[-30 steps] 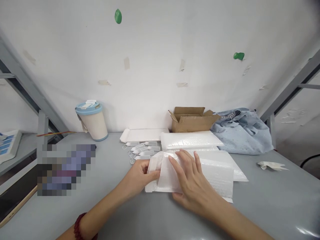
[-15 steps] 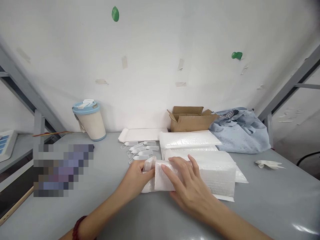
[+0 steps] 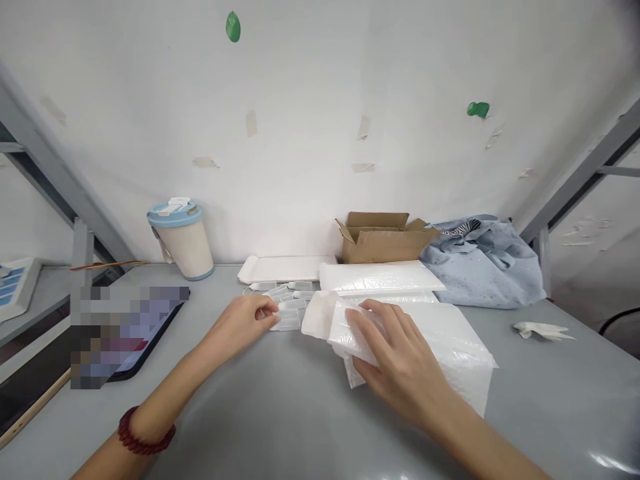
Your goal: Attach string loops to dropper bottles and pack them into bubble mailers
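Note:
My right hand [image 3: 395,357] is wrapped round a white bubble mailer [image 3: 343,337]; its flap [image 3: 317,315] sticks out on the left. Beneath this hand lie more white bubble mailers [image 3: 463,343]. My left hand [image 3: 245,319] has thumb and forefinger pinched at the near end of a small translucent plastic tube [image 3: 289,323] with a cap, at the front of a small pile. Several similar tubes [image 3: 303,295], some with thin loops, lie just beyond the fingertips. My fingers partly hide the pinched end.
At the back stand a small open cardboard box [image 3: 387,247], a blue cloth bag [image 3: 485,267] and a lidded cup [image 3: 185,243]. Another white mailer [image 3: 287,268] lies by the wall. A phone [image 3: 145,340] is at left, a crumpled white scrap [image 3: 543,330] at right.
My left hand has let go of the mailer and moved left to the tubes. My right hand has shifted slightly right, now gripping the mailer, which is tilted and raised at its open end.

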`<action>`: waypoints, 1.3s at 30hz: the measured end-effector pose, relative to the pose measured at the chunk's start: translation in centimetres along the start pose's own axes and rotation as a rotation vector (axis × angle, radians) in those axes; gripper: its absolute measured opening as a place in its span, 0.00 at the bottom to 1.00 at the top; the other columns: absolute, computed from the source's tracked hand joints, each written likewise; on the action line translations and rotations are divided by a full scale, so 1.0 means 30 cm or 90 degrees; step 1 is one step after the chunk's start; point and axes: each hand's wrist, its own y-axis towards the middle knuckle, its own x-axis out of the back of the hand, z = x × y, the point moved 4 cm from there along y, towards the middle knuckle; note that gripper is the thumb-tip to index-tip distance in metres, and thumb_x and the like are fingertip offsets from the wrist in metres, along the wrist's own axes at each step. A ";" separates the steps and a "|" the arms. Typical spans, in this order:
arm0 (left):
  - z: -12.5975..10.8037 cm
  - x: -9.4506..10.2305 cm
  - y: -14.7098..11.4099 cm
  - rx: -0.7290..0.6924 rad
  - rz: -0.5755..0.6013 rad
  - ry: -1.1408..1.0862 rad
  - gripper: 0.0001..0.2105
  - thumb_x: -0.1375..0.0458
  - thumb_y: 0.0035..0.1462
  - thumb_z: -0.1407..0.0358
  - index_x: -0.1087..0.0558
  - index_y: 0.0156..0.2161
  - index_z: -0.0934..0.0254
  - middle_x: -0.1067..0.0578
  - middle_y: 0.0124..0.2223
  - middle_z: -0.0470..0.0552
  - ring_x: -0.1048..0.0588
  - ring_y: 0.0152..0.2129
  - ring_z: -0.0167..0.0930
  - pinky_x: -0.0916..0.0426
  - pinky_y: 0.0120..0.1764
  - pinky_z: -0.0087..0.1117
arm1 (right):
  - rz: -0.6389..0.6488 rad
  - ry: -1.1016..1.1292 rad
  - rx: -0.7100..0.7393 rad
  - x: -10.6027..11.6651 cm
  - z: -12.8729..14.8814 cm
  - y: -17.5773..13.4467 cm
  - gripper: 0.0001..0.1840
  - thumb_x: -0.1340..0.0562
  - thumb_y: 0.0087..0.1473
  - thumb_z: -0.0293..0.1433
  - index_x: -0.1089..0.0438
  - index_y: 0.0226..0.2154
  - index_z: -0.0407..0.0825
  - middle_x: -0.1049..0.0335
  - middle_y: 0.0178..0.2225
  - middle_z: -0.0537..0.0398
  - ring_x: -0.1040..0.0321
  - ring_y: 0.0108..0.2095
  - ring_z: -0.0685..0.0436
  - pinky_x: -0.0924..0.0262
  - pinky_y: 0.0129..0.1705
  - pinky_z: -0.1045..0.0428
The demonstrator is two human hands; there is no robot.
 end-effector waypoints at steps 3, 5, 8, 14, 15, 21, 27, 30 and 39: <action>0.008 -0.029 -0.003 -0.007 0.057 0.099 0.10 0.47 0.50 0.59 0.27 0.30 0.62 0.24 0.33 0.49 0.28 0.30 0.35 0.39 0.31 0.32 | 0.047 0.053 -0.033 -0.002 -0.002 -0.002 0.24 0.43 0.47 0.22 0.41 0.49 0.43 0.41 0.47 0.39 0.42 0.45 0.35 0.38 0.40 0.41; 0.004 -0.043 -0.008 -0.014 0.067 0.134 0.09 0.47 0.50 0.60 0.28 0.30 0.61 0.24 0.33 0.49 0.28 0.30 0.35 0.39 0.30 0.32 | 0.080 0.088 -0.044 -0.010 0.001 -0.004 0.25 0.42 0.47 0.23 0.42 0.50 0.45 0.41 0.48 0.40 0.42 0.45 0.35 0.37 0.40 0.42; -0.008 -0.054 -0.016 -0.038 0.065 0.190 0.09 0.49 0.51 0.61 0.28 0.31 0.62 0.25 0.34 0.51 0.28 0.30 0.36 0.40 0.30 0.32 | 0.107 0.108 -0.060 -0.023 0.001 -0.004 0.26 0.42 0.47 0.23 0.43 0.50 0.45 0.42 0.49 0.40 0.42 0.46 0.35 0.38 0.41 0.41; -0.020 -0.027 -0.020 -0.081 0.057 0.168 0.11 0.49 0.52 0.60 0.27 0.31 0.62 0.25 0.34 0.51 0.28 0.31 0.36 0.38 0.32 0.33 | 0.156 0.123 -0.086 -0.046 -0.010 -0.007 0.35 0.40 0.47 0.29 0.51 0.57 0.46 0.45 0.52 0.39 0.46 0.51 0.32 0.40 0.46 0.38; -0.021 -0.014 -0.020 -0.071 0.056 0.134 0.11 0.49 0.52 0.59 0.27 0.31 0.62 0.24 0.33 0.51 0.28 0.32 0.36 0.38 0.32 0.32 | 0.163 0.127 -0.090 -0.048 -0.011 -0.009 0.38 0.39 0.47 0.30 0.53 0.58 0.47 0.46 0.53 0.39 0.46 0.51 0.32 0.40 0.47 0.38; -0.047 0.069 -0.034 -0.031 0.010 -0.018 0.15 0.47 0.53 0.52 0.26 0.32 0.60 0.24 0.35 0.47 0.29 0.30 0.32 0.38 0.31 0.29 | 0.170 0.134 -0.103 -0.060 -0.012 -0.008 0.39 0.41 0.46 0.27 0.55 0.59 0.48 0.46 0.53 0.41 0.47 0.52 0.33 0.42 0.48 0.38; -0.053 0.088 -0.039 -0.034 -0.032 -0.008 0.18 0.47 0.52 0.48 0.25 0.36 0.59 0.25 0.39 0.48 0.33 0.26 0.31 0.38 0.30 0.30 | 0.162 0.139 -0.114 -0.067 -0.009 -0.009 0.40 0.42 0.45 0.25 0.56 0.59 0.48 0.45 0.52 0.41 0.46 0.51 0.34 0.41 0.47 0.38; -0.072 0.088 -0.047 -0.072 -0.005 -0.049 0.16 0.46 0.53 0.50 0.25 0.35 0.59 0.24 0.39 0.47 0.31 0.30 0.31 0.38 0.32 0.29 | 0.161 0.145 -0.112 -0.063 -0.007 -0.010 0.39 0.42 0.45 0.25 0.56 0.59 0.48 0.45 0.52 0.41 0.46 0.51 0.34 0.41 0.47 0.38; -0.112 0.024 -0.059 -0.122 0.054 -0.092 0.11 0.42 0.51 0.54 0.23 0.35 0.56 0.29 0.37 0.48 0.33 0.37 0.34 0.37 0.35 0.31 | 0.164 0.176 -0.104 -0.056 0.004 -0.003 0.37 0.43 0.46 0.25 0.54 0.58 0.48 0.44 0.51 0.41 0.45 0.50 0.34 0.41 0.46 0.37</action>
